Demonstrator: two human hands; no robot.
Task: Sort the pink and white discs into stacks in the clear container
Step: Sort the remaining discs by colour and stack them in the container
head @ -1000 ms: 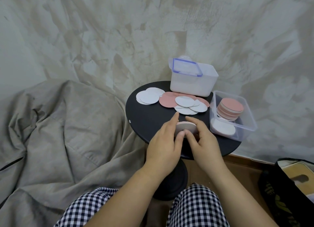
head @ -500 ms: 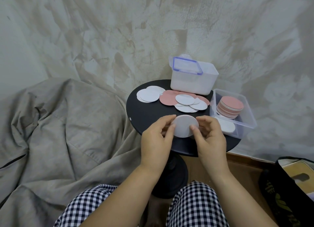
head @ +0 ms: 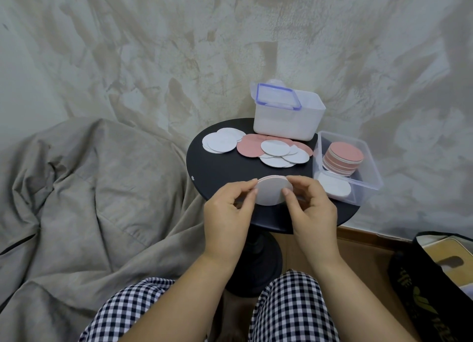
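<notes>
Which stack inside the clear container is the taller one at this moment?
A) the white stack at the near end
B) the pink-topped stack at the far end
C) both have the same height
B: in the clear container, the pink-topped stack rises well above the low white stack in front of it. The left hand and the right hand hold a few unsorted discs.

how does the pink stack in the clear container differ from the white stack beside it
The pink stack is tall; the white stack is low. The pink stack sits at the far end of the clear container, the white stack at the near end. Both are round discs lying flat.
</notes>
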